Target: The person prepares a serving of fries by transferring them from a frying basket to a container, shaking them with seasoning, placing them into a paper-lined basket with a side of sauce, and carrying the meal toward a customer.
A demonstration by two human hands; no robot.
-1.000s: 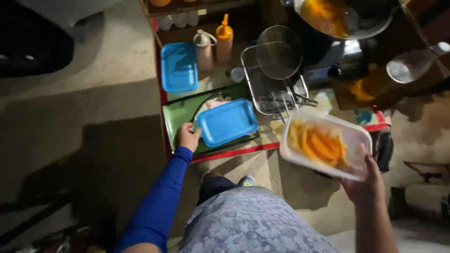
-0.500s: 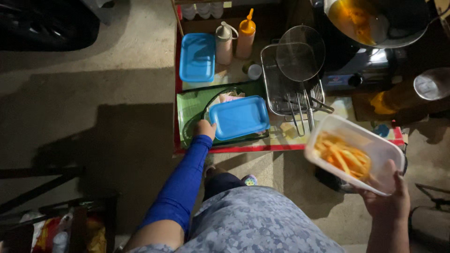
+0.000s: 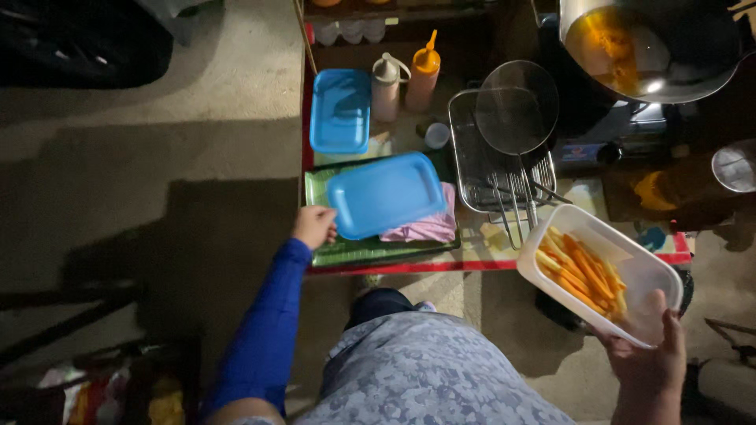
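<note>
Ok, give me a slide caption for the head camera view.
Left hand grips a blue lid; right hand holds a tub of orange sticks.

Dim concrete floor (image 3: 157,134), hard shadows, low cluttered table (image 3: 488,260)

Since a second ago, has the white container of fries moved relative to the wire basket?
Yes. The white container in the right hand has dropped lower and further right of the wire basket, away from the table.

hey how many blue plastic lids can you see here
2. One blue lid is held at its corner by the left hand over the green tray; the other blue lid lies further back, beside the squeeze bottles. Others may be hidden.
</note>
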